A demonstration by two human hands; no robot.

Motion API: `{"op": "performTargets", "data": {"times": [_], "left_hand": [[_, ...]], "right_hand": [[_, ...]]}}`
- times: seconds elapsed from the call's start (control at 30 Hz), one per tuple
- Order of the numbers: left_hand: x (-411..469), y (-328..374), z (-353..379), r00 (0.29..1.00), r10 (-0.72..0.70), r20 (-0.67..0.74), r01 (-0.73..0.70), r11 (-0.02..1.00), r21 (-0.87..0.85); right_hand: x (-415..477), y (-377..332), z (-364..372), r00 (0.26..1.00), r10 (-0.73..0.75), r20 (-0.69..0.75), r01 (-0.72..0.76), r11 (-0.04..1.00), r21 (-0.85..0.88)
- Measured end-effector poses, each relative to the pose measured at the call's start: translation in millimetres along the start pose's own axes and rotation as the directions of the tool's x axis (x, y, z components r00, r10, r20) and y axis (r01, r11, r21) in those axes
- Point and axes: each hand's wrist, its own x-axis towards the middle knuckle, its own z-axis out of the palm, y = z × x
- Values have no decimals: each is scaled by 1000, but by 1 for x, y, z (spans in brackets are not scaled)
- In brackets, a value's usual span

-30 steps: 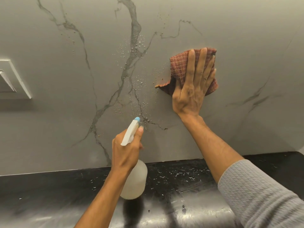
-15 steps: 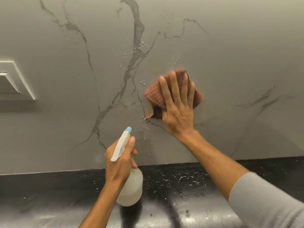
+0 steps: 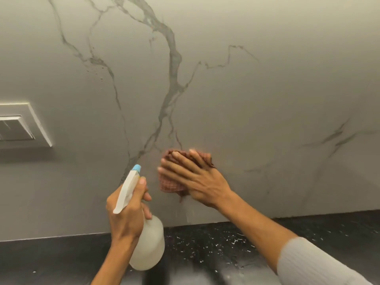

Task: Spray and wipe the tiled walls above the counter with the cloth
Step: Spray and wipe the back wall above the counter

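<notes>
Down and left we have dragged the cloth (image 3: 170,185) on the wall (image 3: 267,89), right hand (image 3: 197,177) pressing it flat-fingered, mid-wipe, while at its seven o'clock our left hand (image 3: 125,217) grips the bottle (image 3: 148,247), so next we likely spray a fresh patch.

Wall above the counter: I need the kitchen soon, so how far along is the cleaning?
Done: the wall round the thick central vein looks wiped dry. In hand: the right hand presses the cloth flat, low on the wall; the left hand grips the spray bottle. Left: a few droplets by the upper-left vein.
</notes>
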Motion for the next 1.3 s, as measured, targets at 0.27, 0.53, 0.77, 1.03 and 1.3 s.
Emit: {"op": "performTargets", "data": {"times": [0.27, 0.53, 0.77, 1.03, 1.3], "left_hand": [[18, 8, -12, 1000, 12, 17, -12, 1000, -5], [25, 3, -37, 1000, 29, 13, -28, 999, -41], [23, -3, -48, 999, 3, 52, -3, 1000, 9], [30, -17, -49, 998, 58, 22, -60, 994, 95], [18, -3, -61, 995, 83, -62, -83, 997, -1]], "right_hand": [[169, 79, -70, 702, 507, -500, -456, 859, 231], [-25, -90, 47, 966, -195, 168, 200, 980, -9], [-89, -75, 64, 930, -269, 252, 272, 962, 23], [18, -130, 65, 833, -530, 159, 547, 832, -91], [187, 7, -33, 804, 311, -506, -264, 950, 164]]}}
